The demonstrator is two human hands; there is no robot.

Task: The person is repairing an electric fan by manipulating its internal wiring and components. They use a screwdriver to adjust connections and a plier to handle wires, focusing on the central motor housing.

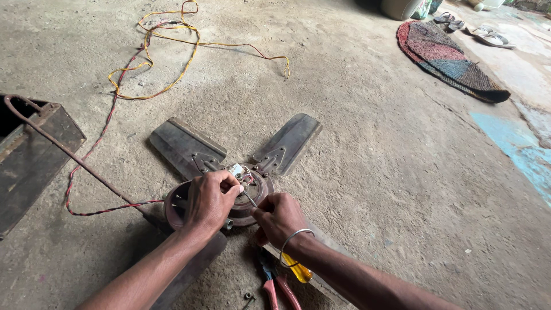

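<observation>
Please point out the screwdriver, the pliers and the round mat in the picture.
screwdriver (299,271): head view, on its yellow handle below the right wrist.
pliers (274,289): head view, on the red handles.
round mat (446,57): head view, on its woven middle.

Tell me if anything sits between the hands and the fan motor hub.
Nothing visible does. The left hand already rests on the fan motor hub, and the right hand holds a screwdriver whose tip reaches the hub beside the small white terminal block.

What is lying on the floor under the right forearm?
Under the right hand and its forearm lie pliers with red handles and a yellow tool handle. The wrist covers the pliers' jaws and most of the yellow handle. A small dark metal part lies beside them.
</observation>
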